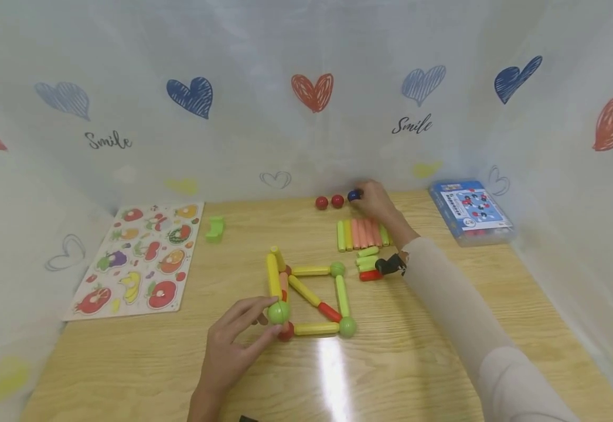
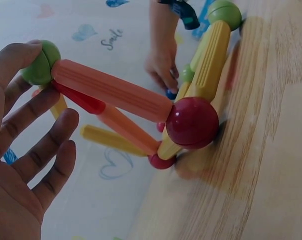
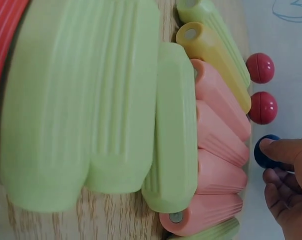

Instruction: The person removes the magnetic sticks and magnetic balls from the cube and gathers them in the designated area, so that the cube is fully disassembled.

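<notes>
Left hand (image 1: pixel 232 346) pinched green ball (image 1: pixel 279 312) at near-left corner of stick frame (image 1: pixel 312 299) on surface (image 1: pixel 417 351). Right hand (image 1: pixel 375 199) reached far, fingertips gripping blue ball (image 1: pixel 354 195) beside two red balls (image 1: pixel 330 202). Row of loose sticks (image 1: pixel 364 233) just below right hand, between it and frame. Fruit puzzle board (image 1: pixel 140 258) far left, blue box (image 1: pixel 470 211) far right.

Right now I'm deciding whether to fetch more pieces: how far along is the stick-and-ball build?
A flat square frame with a diagonal already stands joined. The left hand grips its green corner ball, and the right hand pinches a blue ball. Still unused: two red balls and the row of loose sticks.
</notes>
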### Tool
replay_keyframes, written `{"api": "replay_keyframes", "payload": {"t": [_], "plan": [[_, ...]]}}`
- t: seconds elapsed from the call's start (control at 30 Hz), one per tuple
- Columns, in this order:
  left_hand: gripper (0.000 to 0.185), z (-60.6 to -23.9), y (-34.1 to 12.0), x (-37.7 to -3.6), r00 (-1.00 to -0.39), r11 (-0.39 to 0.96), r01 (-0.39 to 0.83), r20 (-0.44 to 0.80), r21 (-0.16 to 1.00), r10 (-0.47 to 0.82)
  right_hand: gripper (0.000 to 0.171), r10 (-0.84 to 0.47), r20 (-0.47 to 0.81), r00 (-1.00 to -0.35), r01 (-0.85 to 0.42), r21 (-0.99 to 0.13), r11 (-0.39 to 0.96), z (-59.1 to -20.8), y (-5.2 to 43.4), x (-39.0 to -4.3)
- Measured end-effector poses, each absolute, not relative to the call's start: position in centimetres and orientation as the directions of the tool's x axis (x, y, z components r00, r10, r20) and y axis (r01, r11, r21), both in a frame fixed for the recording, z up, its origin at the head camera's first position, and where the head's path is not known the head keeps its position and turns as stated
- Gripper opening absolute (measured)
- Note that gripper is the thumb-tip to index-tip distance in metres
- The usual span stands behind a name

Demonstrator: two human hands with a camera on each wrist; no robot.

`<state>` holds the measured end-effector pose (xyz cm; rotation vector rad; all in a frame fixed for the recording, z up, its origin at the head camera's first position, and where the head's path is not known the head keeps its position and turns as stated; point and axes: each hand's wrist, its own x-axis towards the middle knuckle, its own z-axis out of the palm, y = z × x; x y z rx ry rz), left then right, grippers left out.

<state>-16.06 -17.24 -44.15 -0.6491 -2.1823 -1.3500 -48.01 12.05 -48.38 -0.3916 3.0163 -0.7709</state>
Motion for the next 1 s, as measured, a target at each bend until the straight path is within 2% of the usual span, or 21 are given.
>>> {"api": "replay_keyframes", "payload": {"t": [0.37, 1.0], "plan": [[0.046, -44.11, -17.18, -16.12, -0.775, 0.422, 0.611, 0.617, 0.670, 0.142, 0.029, -0.272, 0.025, -0.962, -0.255, -0.441, 0.861, -48.96, 11.85, -48.36], [0.044, -43.80, -17.24, -16.06, -0.799, 0.448, 0.578, 0.585, 0.682, 0.140, 0.047, -0.243, -0.025, -0.970, -0.201, -0.483, 0.852, -48.98, 12.13, -47.75]]}}
